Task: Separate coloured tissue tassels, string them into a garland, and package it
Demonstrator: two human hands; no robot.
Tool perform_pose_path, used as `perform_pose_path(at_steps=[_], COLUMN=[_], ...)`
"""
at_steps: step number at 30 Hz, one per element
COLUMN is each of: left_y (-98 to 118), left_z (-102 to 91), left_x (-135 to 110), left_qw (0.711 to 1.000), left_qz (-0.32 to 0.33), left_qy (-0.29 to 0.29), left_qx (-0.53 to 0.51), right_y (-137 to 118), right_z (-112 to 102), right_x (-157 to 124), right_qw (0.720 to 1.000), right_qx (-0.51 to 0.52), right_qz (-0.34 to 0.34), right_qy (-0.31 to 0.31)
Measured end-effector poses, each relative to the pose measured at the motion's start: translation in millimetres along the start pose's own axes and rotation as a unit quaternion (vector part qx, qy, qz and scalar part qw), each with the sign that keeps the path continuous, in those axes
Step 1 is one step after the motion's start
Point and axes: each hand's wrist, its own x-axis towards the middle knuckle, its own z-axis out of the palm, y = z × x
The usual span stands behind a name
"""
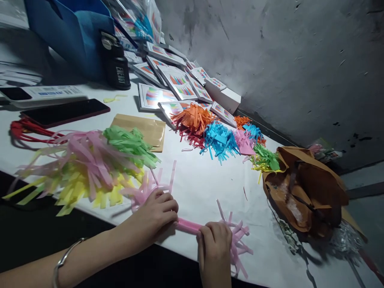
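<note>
In the head view, the left hand point(160, 210) and right hand point(214, 240) grip a pink fringed paper strip point(188, 226) at the near edge of the white table point(207, 176), fingers curled close together around it, though the undersides of both grips are hidden. Its ends are already fringed and its middle drawn into a narrow band, so it seems partly worked; the orange bunch point(192, 118) and blue bunch point(220, 138) look further along, and how many pieces remain cannot be told.

Head-worn view — forward and down, tilted, close over the hands point(163, 210)
</note>
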Motion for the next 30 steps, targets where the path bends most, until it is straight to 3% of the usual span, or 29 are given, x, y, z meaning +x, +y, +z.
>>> perform_pose_path(at_steps=[6, 8, 12, 15, 23, 30], left_y=[5.8, 4.3, 1.8, 3.6, 2.3, -1.3], left_z=[13.3, 17.1, 12.0, 3.4, 2.6, 9.9], left_x=[4.9, 6.9, 8.5, 9.3, 13.4, 11.5], left_qw=[0.987, 0.985, 0.992, 0.993, 0.996, 0.997], left_qz=[-0.083, -0.078, 0.025, 0.041, 0.057, 0.050], left_qy=[0.033, 0.035, -0.016, -0.052, -0.018, 0.006], left_qx=[0.130, 0.150, 0.121, 0.102, 0.064, 0.054], right_y=[-4.9, -6.8, -13.2, -21.4, -28.9, -23.0], right_z=[4.7, 4.9, 0.5, 1.2, 13.9, 9.9], right_x=[6.7, 10.2, 14.9, 18.5, 23.8, 17.1], right_qw=[0.990, 0.987, 0.996, 0.999, 0.999, 0.998], right_qx=[-0.103, -0.119, -0.054, 0.001, 0.041, 0.051], right_qz=[0.098, 0.111, 0.068, -0.007, -0.021, -0.022], right_qy=[-0.008, -0.008, 0.028, 0.033, 0.017, 0.017])
